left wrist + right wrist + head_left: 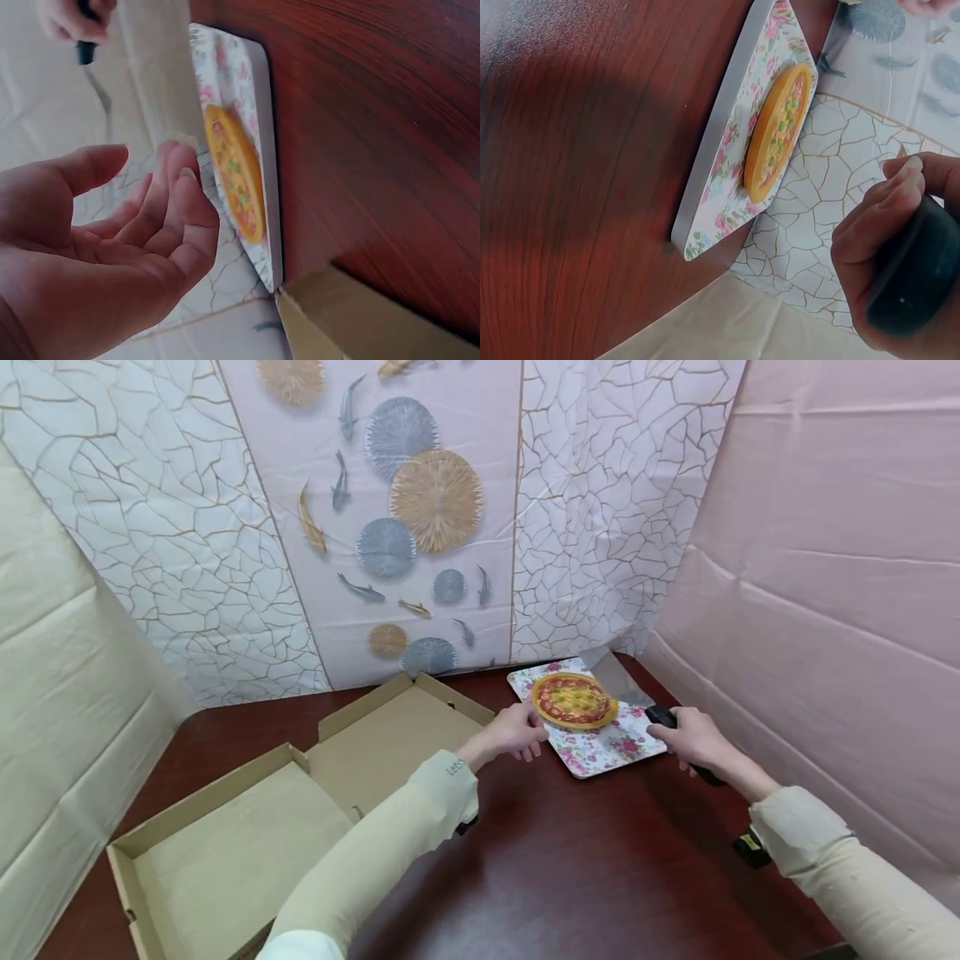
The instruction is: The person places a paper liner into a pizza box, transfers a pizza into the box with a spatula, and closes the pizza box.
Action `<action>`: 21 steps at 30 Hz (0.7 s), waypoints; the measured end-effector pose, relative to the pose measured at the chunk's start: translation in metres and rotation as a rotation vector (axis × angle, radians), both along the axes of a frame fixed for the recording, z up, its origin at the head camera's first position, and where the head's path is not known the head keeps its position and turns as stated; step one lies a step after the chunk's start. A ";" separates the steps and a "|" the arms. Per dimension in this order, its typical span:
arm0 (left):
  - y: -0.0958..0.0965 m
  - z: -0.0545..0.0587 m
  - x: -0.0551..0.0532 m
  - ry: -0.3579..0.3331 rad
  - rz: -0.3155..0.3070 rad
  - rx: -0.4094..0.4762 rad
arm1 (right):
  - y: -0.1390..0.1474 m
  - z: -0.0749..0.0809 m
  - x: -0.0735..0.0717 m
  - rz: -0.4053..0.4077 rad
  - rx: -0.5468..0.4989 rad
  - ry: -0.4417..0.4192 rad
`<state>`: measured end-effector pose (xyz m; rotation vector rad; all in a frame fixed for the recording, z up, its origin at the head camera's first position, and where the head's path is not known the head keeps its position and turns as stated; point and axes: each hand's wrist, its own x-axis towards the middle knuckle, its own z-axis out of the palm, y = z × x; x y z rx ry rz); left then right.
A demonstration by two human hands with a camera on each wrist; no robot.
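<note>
The pizza [573, 700] lay flat on the floral board [600, 756], towards the far right of the desk [540, 877], and I could make out no cut in it. The person's right hand [696, 740] had its fingers wrapped round the black handle of a flat-bladed tool [619, 679], its blade raised, apart from the pizza. The left hand [513, 732] hung beside the board, thumb apart, fingers loosely bent, gripping nothing. The cardboard box [247, 835] lay open to the left. By my reckoning the work had barely begun: the tool was ready, but any cutting or lifting looked not yet done.
</note>
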<state>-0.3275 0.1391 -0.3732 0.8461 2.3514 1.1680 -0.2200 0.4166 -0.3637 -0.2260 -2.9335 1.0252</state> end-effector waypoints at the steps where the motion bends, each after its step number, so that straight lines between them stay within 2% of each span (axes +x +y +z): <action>1: 0.004 -0.002 0.000 0.010 0.000 -0.030 | 0.000 0.000 0.000 0.002 -0.003 -0.003; 6: 0.026 -0.013 -0.004 0.055 0.048 -0.149 | 0.002 0.000 0.003 -0.010 0.002 -0.006; 10: 0.041 -0.022 -0.006 -0.001 0.122 -0.195 | 0.003 0.000 0.005 -0.019 -0.002 -0.007; 15: 0.049 -0.032 -0.013 -0.072 0.222 -0.222 | 0.001 -0.002 0.006 -0.012 -0.014 -0.013; 21: 0.056 -0.040 -0.021 -0.095 0.266 -0.205 | 0.007 -0.002 0.009 -0.012 -0.009 -0.025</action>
